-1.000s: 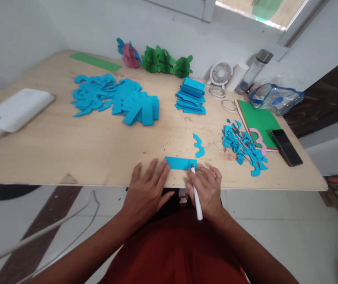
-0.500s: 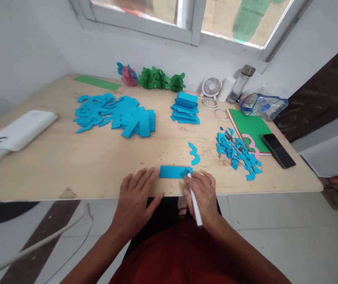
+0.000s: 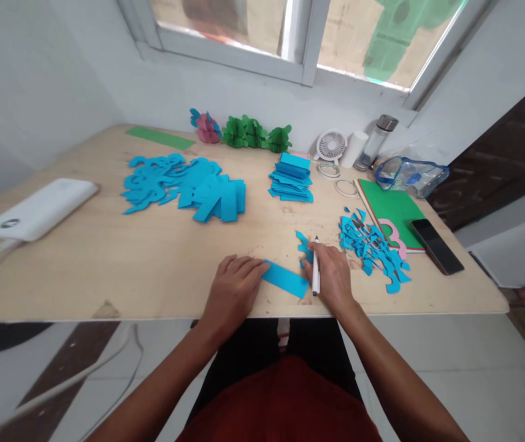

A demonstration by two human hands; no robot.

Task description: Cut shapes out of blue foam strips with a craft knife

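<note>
A blue paper strip [image 3: 285, 279] lies slanted near the table's front edge. The fingertips of my left hand [image 3: 238, 285] are closed on its left end. My right hand [image 3: 331, 276], right of the strip, holds a white marker [image 3: 316, 273] with its dark tip pointing away from me. Beside those fingers lies a blue curved cutout [image 3: 303, 240], partly hidden by the hand. Further right is a heap of blue scraps [image 3: 366, 239].
Blue cutouts [image 3: 152, 178] and strips [image 3: 221, 199] lie left, a blue stack [image 3: 291, 178] at the back. A power bank [image 3: 39, 209] is far left. Green notebook [image 3: 394, 209], phone [image 3: 437, 245], fan [image 3: 331, 146] and bottle [image 3: 375, 144] stand or lie right.
The strip has turned, its right end now nearer me. My left hand has moved right onto its left end. My right hand has moved right to the curved cutout, and the marker has swung upright.
</note>
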